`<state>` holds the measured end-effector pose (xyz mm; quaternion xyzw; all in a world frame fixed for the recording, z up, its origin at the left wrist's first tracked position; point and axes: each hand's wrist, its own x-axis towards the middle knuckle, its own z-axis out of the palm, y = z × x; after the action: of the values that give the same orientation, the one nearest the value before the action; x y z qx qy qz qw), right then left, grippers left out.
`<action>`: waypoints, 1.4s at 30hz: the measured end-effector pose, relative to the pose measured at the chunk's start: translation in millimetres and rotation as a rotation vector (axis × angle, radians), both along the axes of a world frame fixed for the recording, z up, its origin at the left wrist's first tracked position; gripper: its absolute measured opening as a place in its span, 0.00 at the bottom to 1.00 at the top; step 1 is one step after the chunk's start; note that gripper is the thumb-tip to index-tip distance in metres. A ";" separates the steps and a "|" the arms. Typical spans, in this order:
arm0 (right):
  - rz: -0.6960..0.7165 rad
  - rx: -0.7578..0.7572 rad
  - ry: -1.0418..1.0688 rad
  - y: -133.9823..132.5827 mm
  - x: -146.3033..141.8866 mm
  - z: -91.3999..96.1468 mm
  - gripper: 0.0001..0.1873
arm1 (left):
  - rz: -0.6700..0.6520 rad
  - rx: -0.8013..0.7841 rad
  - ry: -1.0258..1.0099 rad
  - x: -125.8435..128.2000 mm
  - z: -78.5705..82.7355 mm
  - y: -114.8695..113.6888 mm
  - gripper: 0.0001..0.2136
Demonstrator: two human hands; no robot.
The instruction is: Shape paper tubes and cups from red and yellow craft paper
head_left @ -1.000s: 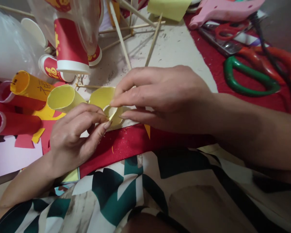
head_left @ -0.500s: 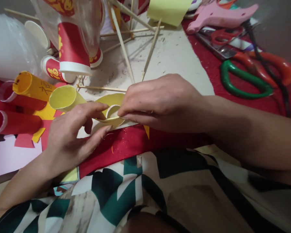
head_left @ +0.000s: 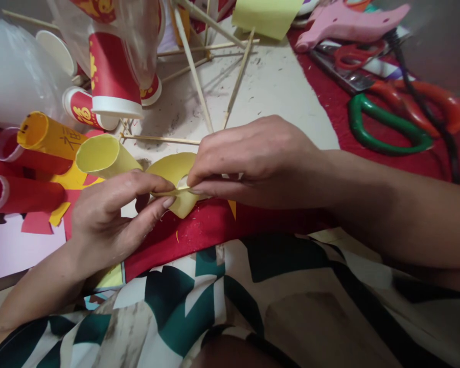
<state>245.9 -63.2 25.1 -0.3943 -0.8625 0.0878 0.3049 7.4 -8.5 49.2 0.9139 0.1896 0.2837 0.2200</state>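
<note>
My left hand [head_left: 115,212] pinches the near edge of a curved piece of yellow paper [head_left: 170,166] between thumb and fingers. Close beside it, my right hand [head_left: 253,158] grips the same edge, its fingers closed and partly hiding the paper. A pointed flap of the paper hangs below the fingertips over red cloth. Between the hands a small pale curl [head_left: 182,181] shows inside the paper; I cannot make out what it is. Just left of the paper lies a yellow paper tube [head_left: 99,156], open end toward the left.
Orange [head_left: 49,135] and red paper tubes [head_left: 30,193] lie at left. Red-and-white paper cups [head_left: 115,71] stand behind them, near clear plastic. A frame of thin wooden sticks [head_left: 191,66] rises beyond my hands. Scissors [head_left: 391,125] and a pink tool [head_left: 352,23] lie at right.
My left fingertips have closed on the paper's near edge and moved slightly toward the right hand. The edge is now pressed flat, a flap points down, and the pale ring is mostly hidden.
</note>
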 end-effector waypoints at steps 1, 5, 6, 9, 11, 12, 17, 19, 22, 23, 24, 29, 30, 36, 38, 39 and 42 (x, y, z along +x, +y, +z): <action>-0.006 0.005 -0.007 0.2 0.0 -0.4 0.17 | 0.003 -0.001 -0.001 0.2 0.3 -0.4 0.11; -0.021 0.027 -0.036 1.0 0.3 -2.0 0.19 | 0.005 0.017 0.018 -0.4 1.2 -0.8 0.11; -0.021 0.031 -0.040 1.3 0.4 -2.3 0.19 | 0.006 0.032 0.024 -0.7 1.4 -0.7 0.11; -0.020 0.034 -0.052 2.0 0.6 -3.0 0.18 | 0.016 0.098 0.062 -1.1 2.0 -0.7 0.09; -0.024 0.045 -0.051 2.1 0.9 -3.4 0.17 | 0.011 0.146 0.095 -0.8 2.6 -0.7 0.08; -0.025 0.052 -0.051 2.2 1.2 -3.5 0.18 | 0.008 0.165 0.112 -0.5 2.8 -0.6 0.07; -0.016 0.050 -0.041 2.1 2.4 -3.7 0.18 | -0.017 0.199 0.127 2.5 3.4 1.5 0.05; -0.014 0.039 -0.018 1.8 1.3 -3.4 0.16 | -0.050 0.195 0.099 3.4 3.4 3.0 0.06; -0.006 0.000 0.018 1.2 -2.6 -3.0 0.15 | -0.095 0.202 0.061 3.9 3.2 4.9 0.07; -0.001 -0.014 0.028 1.0 -4.3 -3.0 0.14 | -0.098 0.205 0.058 3.9 3.0 5.2 0.07; 0.003 -0.026 0.033 0.9 -5.9 -3.2 0.14 | -0.100 0.204 0.060 3.8 2.9 5.4 0.07; 0.048 -0.077 0.052 0.1 -10.0 -4.4 0.14 | -0.130 0.181 0.101 4.0 3.2 4.0 0.06; 0.066 -0.086 0.059 -0.2 -10.0 -4.2 0.14 | -0.139 0.178 0.109 4.0 3.5 3.7 0.05; 0.083 -0.102 0.085 -1.1 -7.7 -1.0 0.14 | -0.173 0.156 0.090 3.5 5.6 6.1 0.07; 0.067 -0.110 0.104 0.1 -6.8 -0.9 0.15 | -0.183 0.156 0.069 2.6 5.6 7.9 0.07; 0.063 -0.112 0.116 0.8 -6.3 -1.0 0.16 | -0.180 0.150 0.068 2.1 5.5 8.7 0.07; 0.054 -0.111 0.132 2.0 -6.1 -2.1 0.15 | -0.164 0.162 0.080 1.3 4.5 9.6 0.07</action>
<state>239.8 -61.2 22.9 -0.3804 -0.8446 0.1696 0.3363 8.7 1.0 53.7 0.9516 0.0993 0.2426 0.1602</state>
